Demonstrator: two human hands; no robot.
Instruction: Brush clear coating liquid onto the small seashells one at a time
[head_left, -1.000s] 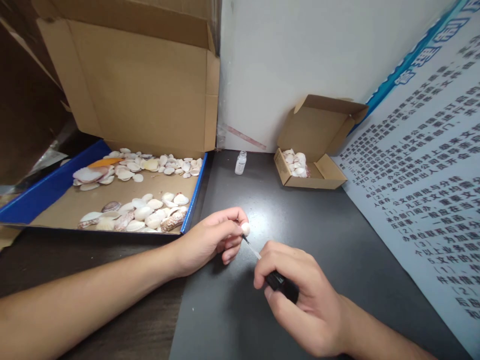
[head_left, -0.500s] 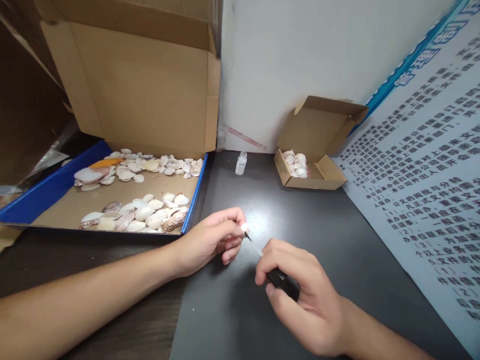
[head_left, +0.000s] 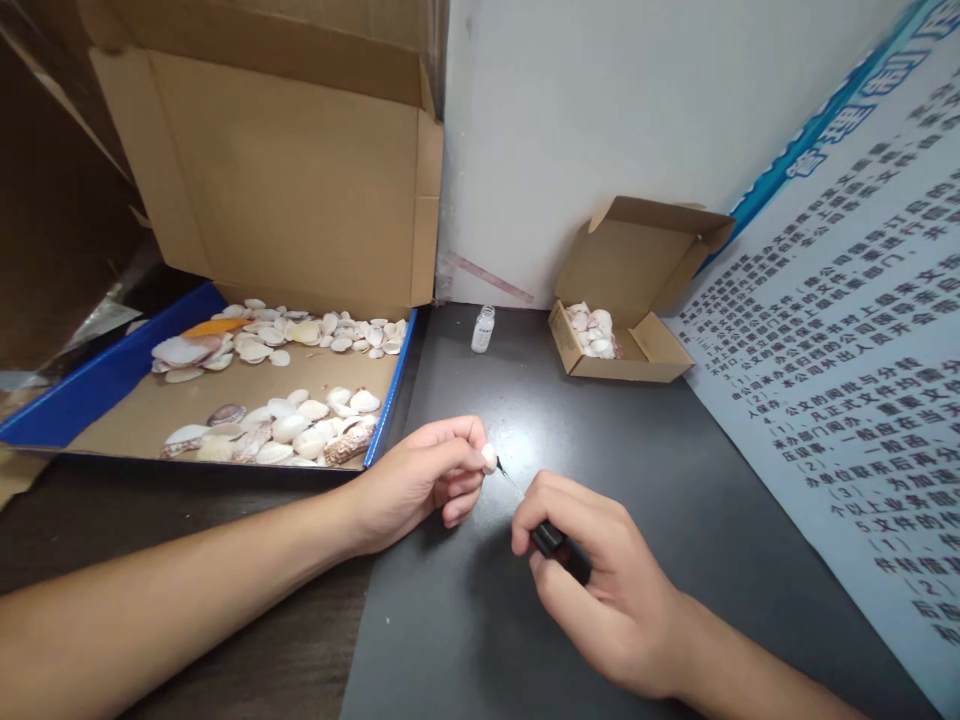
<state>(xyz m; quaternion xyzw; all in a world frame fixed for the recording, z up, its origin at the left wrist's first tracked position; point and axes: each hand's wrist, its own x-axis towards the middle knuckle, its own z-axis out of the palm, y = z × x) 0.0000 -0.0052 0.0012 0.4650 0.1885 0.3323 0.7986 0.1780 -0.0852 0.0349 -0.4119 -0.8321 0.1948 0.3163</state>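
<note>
My left hand [head_left: 431, 470] is closed, pinching a small white shell [head_left: 489, 459] between thumb and forefinger. In my right hand [head_left: 600, 580] is a bottle-cap brush with a black cap [head_left: 549, 539], a thin clear stem and a dark bristle tip. The tip points at the shell and sits just to its right, with a slight gap between them. Behind both hands, a small clear glass bottle [head_left: 483, 330] stands upright without a cap, its label too small to read. Part of the black cap is hidden by my right fingers.
To the left lies an open blue-edged cardboard box [head_left: 127, 410] with many shells in two groups and an orange piece. At back right, a small open carton [head_left: 637, 368] holds more shells. A printed poster [head_left: 840, 400] covers the right wall, and a grey mat [head_left: 450, 640] lies underneath.
The brush tip has drawn back slightly from the shell. My left fingers have turned the shell so more of it shows. The bottle and boxes stay where they were.
</note>
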